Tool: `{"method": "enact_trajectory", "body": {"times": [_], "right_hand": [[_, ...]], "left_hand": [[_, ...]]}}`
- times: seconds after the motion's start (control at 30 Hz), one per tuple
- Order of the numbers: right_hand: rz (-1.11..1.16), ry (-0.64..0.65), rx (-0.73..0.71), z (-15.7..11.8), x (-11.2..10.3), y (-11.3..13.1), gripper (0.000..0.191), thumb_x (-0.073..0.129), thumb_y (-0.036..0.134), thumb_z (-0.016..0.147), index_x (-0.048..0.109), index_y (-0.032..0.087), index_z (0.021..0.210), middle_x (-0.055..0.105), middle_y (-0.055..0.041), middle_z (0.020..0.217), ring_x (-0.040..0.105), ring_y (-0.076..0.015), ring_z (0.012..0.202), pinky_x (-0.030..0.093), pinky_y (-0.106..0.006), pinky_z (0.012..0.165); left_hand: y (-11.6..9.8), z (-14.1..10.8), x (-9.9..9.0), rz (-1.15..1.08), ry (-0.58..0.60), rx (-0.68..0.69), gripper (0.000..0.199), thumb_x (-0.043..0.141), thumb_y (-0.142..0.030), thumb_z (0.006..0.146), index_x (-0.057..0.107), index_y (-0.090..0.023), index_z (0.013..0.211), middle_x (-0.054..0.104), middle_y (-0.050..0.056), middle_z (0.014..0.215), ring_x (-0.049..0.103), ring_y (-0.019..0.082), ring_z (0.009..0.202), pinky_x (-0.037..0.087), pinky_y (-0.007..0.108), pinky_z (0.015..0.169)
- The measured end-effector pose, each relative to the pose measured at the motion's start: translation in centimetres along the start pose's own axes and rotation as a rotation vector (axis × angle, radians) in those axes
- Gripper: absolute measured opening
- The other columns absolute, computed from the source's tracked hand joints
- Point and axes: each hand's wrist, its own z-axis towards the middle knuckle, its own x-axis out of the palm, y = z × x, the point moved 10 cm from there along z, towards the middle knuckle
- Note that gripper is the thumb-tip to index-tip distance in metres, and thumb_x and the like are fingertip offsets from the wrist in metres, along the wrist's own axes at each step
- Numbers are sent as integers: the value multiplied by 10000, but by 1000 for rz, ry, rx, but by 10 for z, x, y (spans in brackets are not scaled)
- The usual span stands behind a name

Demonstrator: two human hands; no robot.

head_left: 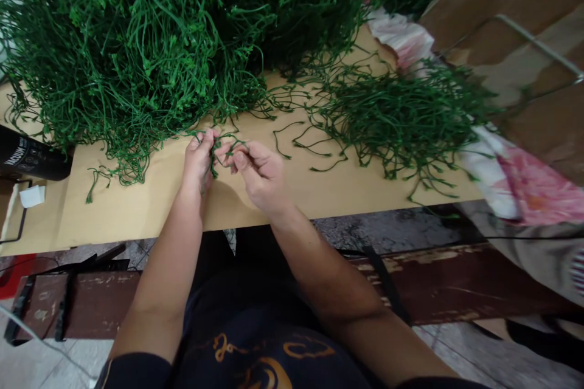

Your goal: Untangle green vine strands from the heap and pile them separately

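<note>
Thin green artificial plant stems are in both hands, just above the front part of a tan board (118, 206). My left hand (196, 161) is closed around a few of them, with some ends hanging below the fingers. Close by on its right, my right hand (263, 175) pinches a green stem (237, 143) between thumb and fingers. A large tangled heap of green stems (159, 55) rises directly behind the hands. To the right lies a smaller, flatter pile of stems (401, 112), with several loose ones around its near side. The fingers partly hide the held pieces.
A black vacuum bottle (34, 158) stands at the left edge. Pink floral cloth (541, 188) and a brown sheet with a metal wire handle (538, 48) are at the right. A worn dark-red bench (433, 279) runs below the board.
</note>
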Motion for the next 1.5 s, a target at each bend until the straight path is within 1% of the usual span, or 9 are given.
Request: {"method": "enact_trajectory", "body": {"times": [0.3, 0.43, 0.5, 0.7, 0.8, 1.0, 1.23, 1.37, 1.5], "right_hand": [[-79, 101, -36, -23, 15, 16, 201, 381, 211, 895, 453, 182, 710, 497, -16, 699, 497, -102, 672, 429, -261, 654], [-10, 426, -119, -57, 52, 41, 199, 349, 193, 900, 469, 180, 741, 539, -32, 700, 521, -107, 667, 451, -248, 625], [-5, 498, -128, -65, 55, 46, 182, 378, 197, 893, 495, 177, 754, 578, -49, 735, 546, -118, 711, 466, -260, 652], [345, -61, 223, -24, -38, 2, 236, 515, 323, 851, 509, 188, 657, 574, -3, 703, 471, -66, 543, 391, -216, 498], [463, -218, 309, -16, -66, -13, 278, 620, 374, 766, 492, 186, 605, 548, 5, 680, 447, -60, 538, 372, -205, 468], [595, -282, 447, -19, -72, -35, 260, 592, 344, 784, 496, 178, 609, 567, 16, 709, 449, -31, 511, 429, -189, 491], [596, -365, 425, -12, -92, -34, 205, 613, 287, 770, 519, 177, 624, 621, 15, 744, 508, -31, 550, 463, -170, 513], [543, -396, 367, -10, -105, -28, 199, 631, 279, 752, 511, 189, 621, 630, 23, 757, 515, -35, 558, 475, -184, 535], [462, -349, 371, -11, -92, -28, 196, 667, 315, 709, 522, 202, 642, 657, 11, 806, 560, -65, 608, 501, -229, 576]], "left_hand": [[-3, -3, -7, 9, -97, -9, 250, 502, -253, 852, 443, -167, 625, 335, -70, 480, 312, 38, 401, 241, 186, 411], [-7, 8, -28, -196, -212, 1, 230, 441, -203, 880, 426, -174, 652, 387, -72, 512, 350, 28, 404, 292, 169, 433], [-9, 11, -32, -304, -205, 13, 213, 430, -174, 881, 423, -174, 667, 406, -75, 522, 381, 20, 409, 325, 155, 453], [-3, 2, -17, -323, -53, -86, 234, 392, -227, 898, 425, -174, 672, 568, -31, 619, 580, 67, 557, 463, 206, 596], [-2, 0, -16, -292, -43, -116, 242, 394, -251, 896, 434, -175, 670, 584, -24, 615, 581, 73, 542, 453, 201, 553], [-2, 5, -17, -268, -27, -80, 228, 472, -275, 856, 468, -174, 652, 575, -27, 590, 536, 56, 492, 428, 176, 509], [-6, 5, -12, -257, -13, -49, 205, 551, -290, 815, 473, -171, 667, 454, -68, 487, 431, 34, 413, 346, 143, 417], [-7, -2, 6, -193, 131, -94, 285, 494, -340, 851, 452, -170, 626, 311, -82, 420, 328, 29, 356, 295, 145, 385], [-6, -16, 30, -77, 315, -73, 357, 539, -475, 788, 481, -167, 617, 221, -94, 428, 236, 20, 343, 227, 156, 359]]}}
